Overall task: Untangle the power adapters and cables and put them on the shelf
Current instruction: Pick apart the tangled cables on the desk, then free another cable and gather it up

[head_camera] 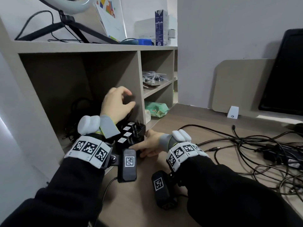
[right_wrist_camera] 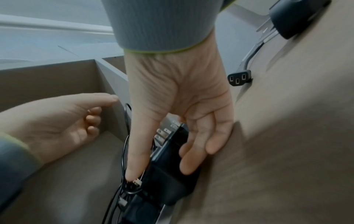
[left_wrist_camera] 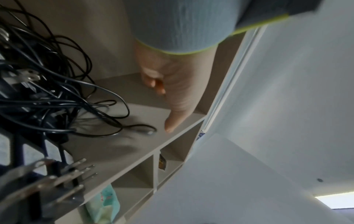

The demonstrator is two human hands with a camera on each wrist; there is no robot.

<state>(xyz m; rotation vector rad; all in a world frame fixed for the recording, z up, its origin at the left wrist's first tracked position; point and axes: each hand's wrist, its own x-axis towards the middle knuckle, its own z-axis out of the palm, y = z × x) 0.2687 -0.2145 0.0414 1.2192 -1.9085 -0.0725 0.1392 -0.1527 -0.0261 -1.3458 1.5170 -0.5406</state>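
Note:
A row of black power adapters with white labels and upturned prongs stands at the front edge of the large shelf compartment. My right hand holds the row, thumb on one side and fingers on the other. My left hand hovers above inside the compartment, fingers loosely curled and holding nothing. Thin black cables from the adapters lie bunched at the back of the compartment.
A big tangle of black cables covers the desk to the right, with a three-hole plug. The small cubbies hold white cables and a green wipes pack. A monitor and a beige board stand behind.

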